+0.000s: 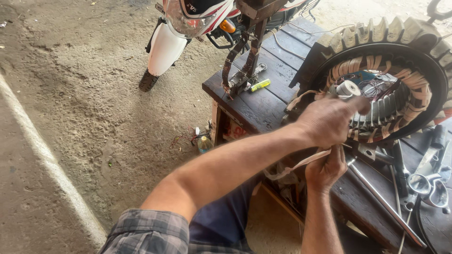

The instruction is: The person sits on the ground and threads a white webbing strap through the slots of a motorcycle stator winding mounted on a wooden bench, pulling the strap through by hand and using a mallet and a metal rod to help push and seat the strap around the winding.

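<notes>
- Head view: my left hand grips a small white tape roll against the lower rim of the big wound stator propped on the wooden bench.
- My right hand, just below, pinches the pale tape strip shut between its fingers; the strip trails down-left, away from the stator.

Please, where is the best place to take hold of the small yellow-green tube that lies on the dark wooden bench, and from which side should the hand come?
Probably grip the yellow-green tube across its middle, coming from above. It lies flat on the wooden bench, its long sides free. The metal stand sits close to its left end, so the middle is easier.
</notes>
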Tool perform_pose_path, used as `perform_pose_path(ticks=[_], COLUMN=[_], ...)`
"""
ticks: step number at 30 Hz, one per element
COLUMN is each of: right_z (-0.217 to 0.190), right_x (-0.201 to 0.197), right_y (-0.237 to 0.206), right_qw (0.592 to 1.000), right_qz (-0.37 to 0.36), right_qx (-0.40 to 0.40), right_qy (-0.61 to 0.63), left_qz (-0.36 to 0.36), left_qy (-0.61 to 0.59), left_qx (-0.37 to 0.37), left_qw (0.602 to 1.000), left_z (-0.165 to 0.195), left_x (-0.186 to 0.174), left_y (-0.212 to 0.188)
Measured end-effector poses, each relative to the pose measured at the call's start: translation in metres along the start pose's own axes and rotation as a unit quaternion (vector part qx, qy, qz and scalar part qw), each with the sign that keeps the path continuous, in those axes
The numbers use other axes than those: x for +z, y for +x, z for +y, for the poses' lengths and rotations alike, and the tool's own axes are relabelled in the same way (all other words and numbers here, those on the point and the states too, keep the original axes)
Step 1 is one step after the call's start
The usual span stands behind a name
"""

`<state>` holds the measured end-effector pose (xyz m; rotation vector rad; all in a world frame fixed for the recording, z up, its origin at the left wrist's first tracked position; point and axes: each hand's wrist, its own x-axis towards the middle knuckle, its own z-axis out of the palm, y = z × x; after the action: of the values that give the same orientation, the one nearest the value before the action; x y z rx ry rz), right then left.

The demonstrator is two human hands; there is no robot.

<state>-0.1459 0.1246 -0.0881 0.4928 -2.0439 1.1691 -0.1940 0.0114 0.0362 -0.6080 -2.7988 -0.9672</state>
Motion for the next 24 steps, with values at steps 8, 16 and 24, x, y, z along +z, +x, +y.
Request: perform_pose_path(ticks=[8, 16, 24], right_z=[0.018, 0.013, 0.023], right_x=[0.006, -0.004, -0.001], right_y=[-0.004, -0.003, -0.001], right_qw=[1.0, 0.999, 1.0], right_qz=[0.004, 0.02, 0.019], right_qx=[-0.023, -0.027, -0.016], right_qy=[-0.002, 0.007, -0.003], left_qz=[0.108, 0.057, 0.05], left_qy=[-0.357, 0.313, 0.341], left_qx=[0.078, 0.185, 0.152], left_qw=[0.924, 0.93, 0.926], left_z=[-0.01, 0.011, -0.006], left_x=[-0.058, -0.031, -0.018], left_y=[-0.05, -0.033, -0.012])
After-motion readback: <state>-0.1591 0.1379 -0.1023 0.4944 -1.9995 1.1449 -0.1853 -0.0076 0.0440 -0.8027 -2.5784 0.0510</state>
